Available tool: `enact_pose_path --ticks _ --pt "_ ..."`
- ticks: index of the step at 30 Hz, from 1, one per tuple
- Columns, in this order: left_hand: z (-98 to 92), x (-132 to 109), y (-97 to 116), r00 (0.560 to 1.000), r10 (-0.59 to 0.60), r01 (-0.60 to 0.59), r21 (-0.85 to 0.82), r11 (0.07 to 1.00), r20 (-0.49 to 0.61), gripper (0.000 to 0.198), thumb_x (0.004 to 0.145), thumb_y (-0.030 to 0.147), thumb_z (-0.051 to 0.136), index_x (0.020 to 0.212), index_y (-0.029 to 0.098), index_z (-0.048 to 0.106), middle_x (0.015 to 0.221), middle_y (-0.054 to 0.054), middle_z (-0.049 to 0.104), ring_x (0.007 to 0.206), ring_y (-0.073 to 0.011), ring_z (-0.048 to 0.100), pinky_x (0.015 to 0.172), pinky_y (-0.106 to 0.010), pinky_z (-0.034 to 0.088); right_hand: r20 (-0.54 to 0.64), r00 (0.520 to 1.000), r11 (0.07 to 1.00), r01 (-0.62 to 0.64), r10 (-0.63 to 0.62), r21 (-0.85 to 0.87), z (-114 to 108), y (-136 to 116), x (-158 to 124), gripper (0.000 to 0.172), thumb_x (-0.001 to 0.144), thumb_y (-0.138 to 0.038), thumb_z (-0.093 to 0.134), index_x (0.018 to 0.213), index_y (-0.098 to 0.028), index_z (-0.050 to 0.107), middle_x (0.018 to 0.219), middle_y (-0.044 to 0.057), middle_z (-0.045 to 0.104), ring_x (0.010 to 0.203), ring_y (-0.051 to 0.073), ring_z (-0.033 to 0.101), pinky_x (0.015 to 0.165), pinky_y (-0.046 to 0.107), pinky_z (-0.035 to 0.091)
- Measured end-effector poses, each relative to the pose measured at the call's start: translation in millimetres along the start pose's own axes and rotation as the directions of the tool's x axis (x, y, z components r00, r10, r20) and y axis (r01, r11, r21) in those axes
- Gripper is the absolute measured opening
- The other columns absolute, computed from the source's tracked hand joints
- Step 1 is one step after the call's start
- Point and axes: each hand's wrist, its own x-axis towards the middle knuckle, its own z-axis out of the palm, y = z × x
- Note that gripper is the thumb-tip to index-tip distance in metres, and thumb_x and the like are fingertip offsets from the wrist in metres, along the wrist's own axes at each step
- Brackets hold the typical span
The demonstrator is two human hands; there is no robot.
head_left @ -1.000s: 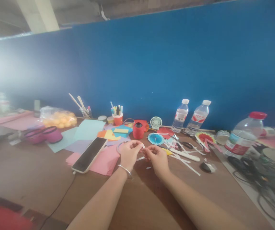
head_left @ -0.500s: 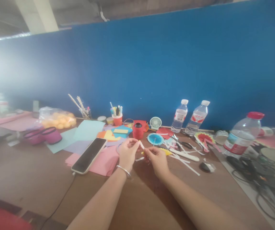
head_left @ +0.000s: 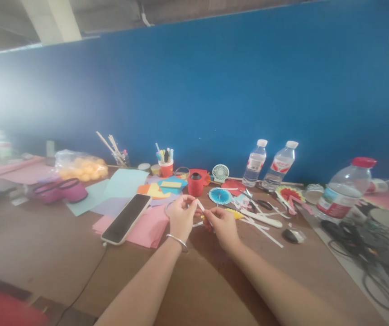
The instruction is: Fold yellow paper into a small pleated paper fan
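Note:
A short white strip [head_left: 200,205] is stretched between my two hands above the brown table. My left hand [head_left: 182,216], with a silver bangle at the wrist, pinches its upper end between thumb and fingertips. The lower end sits in the closed fingers of my right hand [head_left: 222,226]. What lies inside the right fingers is partly hidden. Just behind the hands stand a red jar-like container [head_left: 195,185] and a blue pleated paper rosette [head_left: 220,196]. A yellow pleated paper piece [head_left: 235,213] shows beside my right hand.
A phone [head_left: 126,219] rests on pink paper [head_left: 152,228] at left. Right of my hands lie loose white strips [head_left: 265,236], a white-handled tool [head_left: 261,219] and a mouse-like object [head_left: 293,235]. Water bottles [head_left: 254,164] stand along the blue wall; a large red-capped bottle [head_left: 347,190] stands farther right.
Both hands stay nearly in place, still pinching the white strip. Slightly more of the strip shows between the fingers. The view has shifted a little.

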Motion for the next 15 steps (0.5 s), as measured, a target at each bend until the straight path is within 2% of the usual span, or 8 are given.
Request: enact_pose_path --ticks 4,7,11,13,15 --pt "0.6 -1.1 0.9 1.000 -0.020 0.019 -0.061 0.998 -0.008 0.025 0.064 0.032 0.062 0.079 0.015 0.051 0.071 -0.002 0.062 0.052 -0.0134 0.062 0.047 -0.023 0.050 0.013 1.000 1.000 -0.011 0.011 -0.014 0.5 -0.7 -0.9 0.028 0.066 -0.039 0.059 0.052 -0.015 0.056 0.042 -0.001 0.055 0.035 0.009 0.044 0.037 0.021 0.033" --pt "1.2 -2.4 2.7 0.999 -0.044 0.044 -0.142 0.989 0.004 0.030 0.065 0.032 0.063 0.086 0.015 0.050 0.070 -0.002 0.063 0.052 -0.0118 0.061 0.047 -0.021 0.049 0.023 1.000 1.000 -0.003 0.003 -0.018 1.3 -1.9 -2.1 0.029 0.067 -0.040 0.058 0.052 -0.016 0.056 0.041 -0.001 0.054 0.035 0.009 0.043 0.038 0.021 0.033" --pt "3.2 -4.2 5.2 0.993 -0.063 0.086 -0.230 0.969 0.102 0.036 0.069 0.031 0.061 0.098 0.015 0.048 0.076 -0.005 0.063 0.063 -0.0124 0.061 0.059 -0.025 0.050 -0.008 1.000 1.000 0.020 -0.020 0.017 0.3 -3.5 -2.2 0.027 0.068 -0.040 0.058 0.056 -0.015 0.058 0.044 -0.001 0.055 0.038 0.010 0.044 0.039 0.021 0.035" --pt "3.5 -4.7 4.9 0.987 -0.047 0.077 -0.197 0.977 0.155 0.039 0.067 0.029 0.063 0.101 0.015 0.048 0.081 -0.006 0.064 0.071 -0.0141 0.062 0.065 -0.026 0.050 -0.029 0.999 0.998 0.038 -0.037 0.045 -0.8 -4.9 -1.7 0.026 0.068 -0.039 0.057 0.057 -0.016 0.058 0.044 -0.002 0.053 0.039 0.010 0.045 0.040 0.021 0.036" --pt "2.7 -4.7 2.9 0.983 -0.025 0.043 -0.092 0.995 0.184 0.043 0.063 0.026 0.067 0.101 0.016 0.050 0.083 -0.006 0.064 0.075 -0.0162 0.062 0.066 -0.027 0.049 -0.033 0.998 0.997 0.053 -0.051 0.060 -1.7 -6.7 -1.1 0.026 0.069 -0.038 0.057 0.056 -0.016 0.058 0.042 -0.003 0.052 0.039 0.010 0.045 0.041 0.021 0.036"
